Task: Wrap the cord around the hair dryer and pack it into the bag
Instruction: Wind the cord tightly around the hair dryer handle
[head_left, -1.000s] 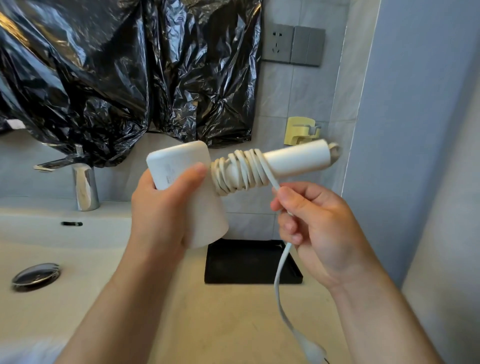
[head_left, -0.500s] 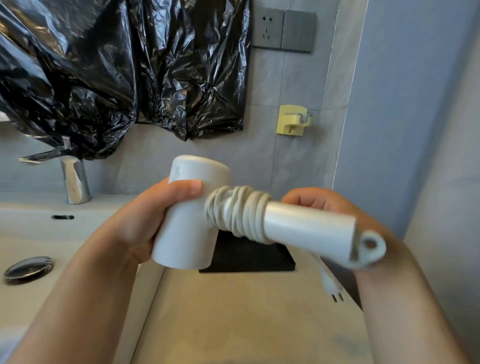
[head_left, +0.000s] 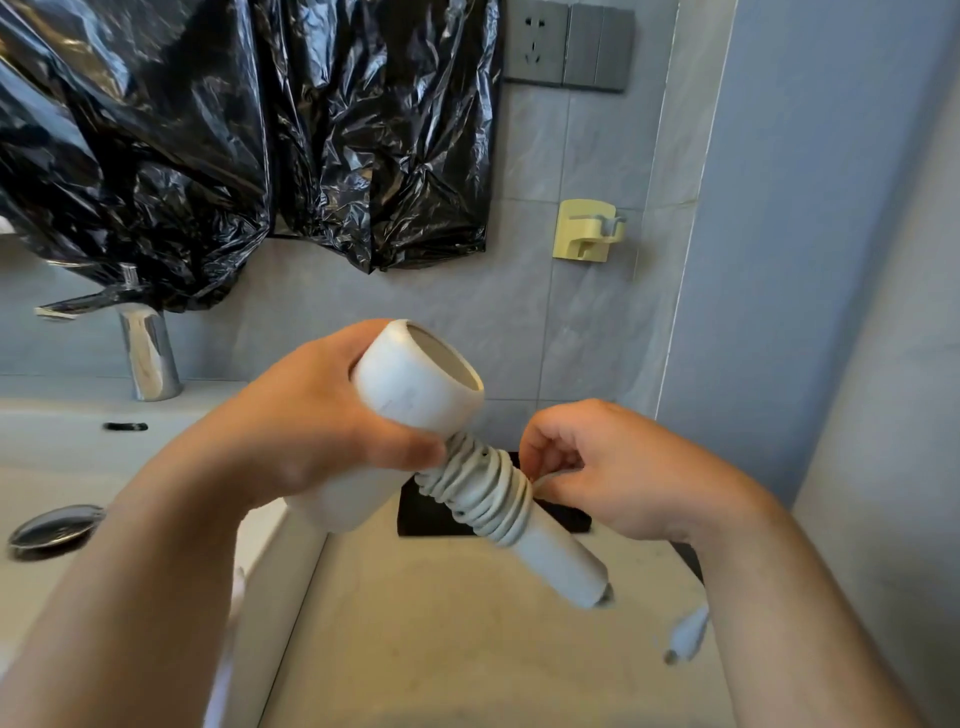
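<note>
My left hand (head_left: 322, 431) grips the barrel of the white hair dryer (head_left: 410, 384), whose open end points up and away. The handle slants down to the right, and the white cord (head_left: 483, 493) is coiled around its upper part in several turns. My right hand (head_left: 618, 467) sits just right of the coils with its fingers curled, pinching the cord where it leaves the handle. The plug (head_left: 688, 634) dangles blurred under my right wrist. A flat black bag (head_left: 421, 514) lies on the counter behind the handle, mostly hidden by it.
The beige counter (head_left: 467, 649) spreads out below my hands. A white basin with a chrome drain (head_left: 54, 527) and a chrome tap (head_left: 148, 348) lies on the left. Black plastic sheeting (head_left: 234, 130) hangs on the tiled wall, with a yellow wall holder (head_left: 587, 231) and a socket panel (head_left: 566, 47).
The dryer has turned, so its handle now points down to the right. My right hand came round from behind the handle to its right side with the cord. The plug swung lower.
</note>
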